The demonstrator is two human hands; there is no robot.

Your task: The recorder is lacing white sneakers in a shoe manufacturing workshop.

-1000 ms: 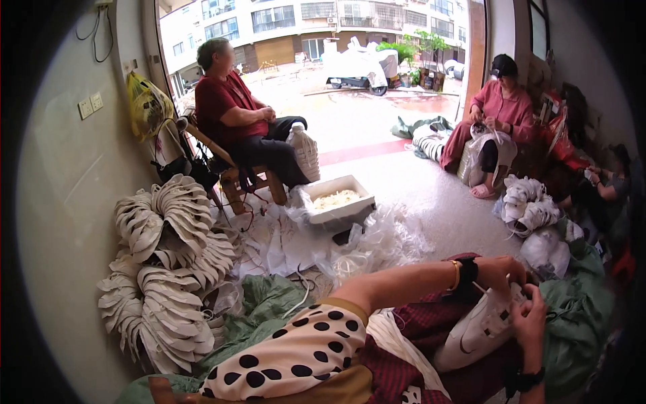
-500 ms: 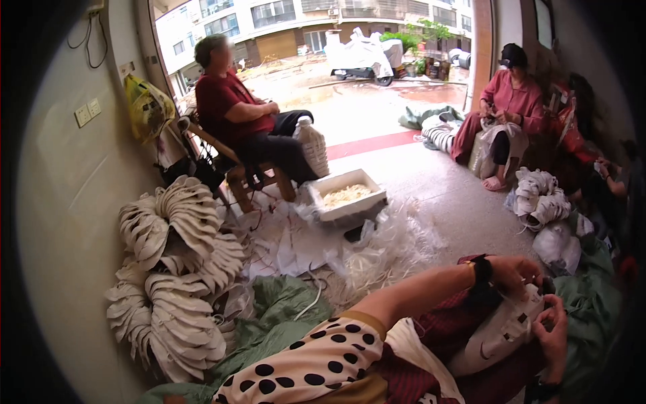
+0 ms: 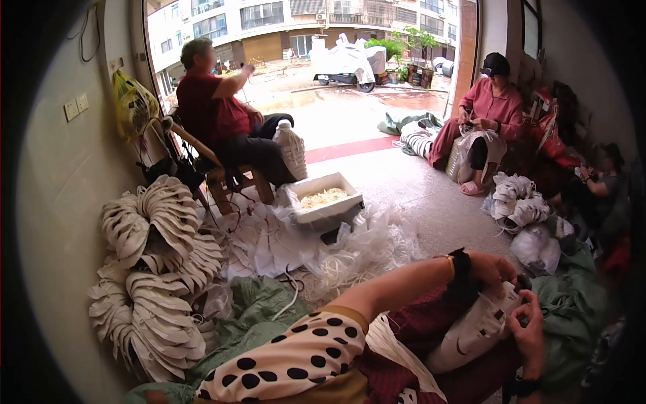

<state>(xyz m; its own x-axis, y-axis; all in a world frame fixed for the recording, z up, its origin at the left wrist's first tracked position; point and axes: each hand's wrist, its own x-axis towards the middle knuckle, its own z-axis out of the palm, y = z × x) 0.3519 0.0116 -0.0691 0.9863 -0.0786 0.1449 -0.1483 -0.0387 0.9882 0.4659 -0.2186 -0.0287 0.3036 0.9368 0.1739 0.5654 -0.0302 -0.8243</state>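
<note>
Both your left hand (image 3: 494, 271) and right hand (image 3: 527, 320), fingers curled partly closed, grip the white shoe upper (image 3: 464, 338) by its far end, apparently steadying it, nearer you and right of the white box (image 3: 333, 209).

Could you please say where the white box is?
The white box is near the head view's centre, right of the wooden chair, with clear plastic on its near side.
</note>
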